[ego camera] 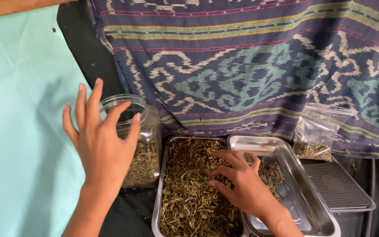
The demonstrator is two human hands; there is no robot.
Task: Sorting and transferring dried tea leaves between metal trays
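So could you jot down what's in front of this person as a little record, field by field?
left hand: open, fingers spread, at the clear jar
right hand: fingers down in the dried herbs
jar: open, no lid, partly filled with dried herbs
left tray: metal, full of dried herbs
right tray: metal, mostly bare, a few herbs near the hand
bag: clear plastic, some herbs at its bottom, leaning against the cloth
backdrop: patterned woven cloth
far right: dark ribbed tray
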